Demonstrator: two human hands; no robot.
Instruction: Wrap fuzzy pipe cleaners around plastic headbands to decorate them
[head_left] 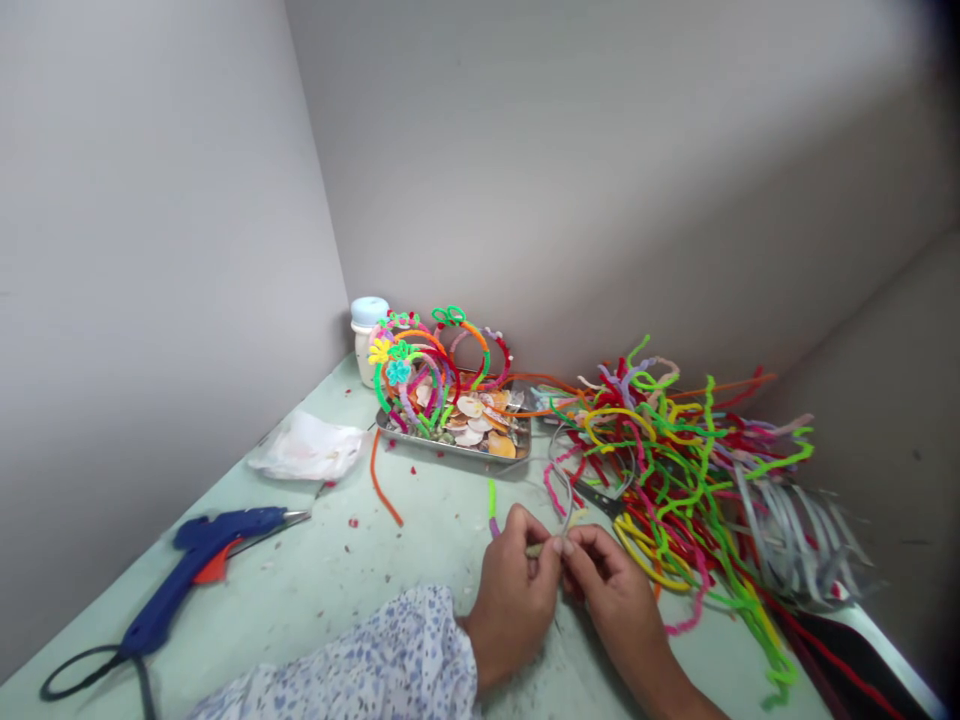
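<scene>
Pinches a thin grey band (568,498) in the right hand (613,592), thumb against fingers, with fingertips nearly touching the left hand (517,585). Grips an olive strip (534,550) in the left hand, also nearly closed, above the counter (337,570). Has a green-and-purple fuzzy stem (492,500) poking out behind the left hand; cannot tell whether joined to the band. Has a tangled heap of bright pipe cleaners (675,460) just beyond the right hand, beside a partly covered dark tool (600,497) and a clear bag of grey strips (795,530). Faces a metal tray (457,450) of shells (480,420), with colourful hoops (397,371) clustered at its left and a lidded white jar (364,355) behind. Has a crumpled white bag (309,447), an orange stem (381,485) and a blue glue gun (187,575) farther left.
</scene>
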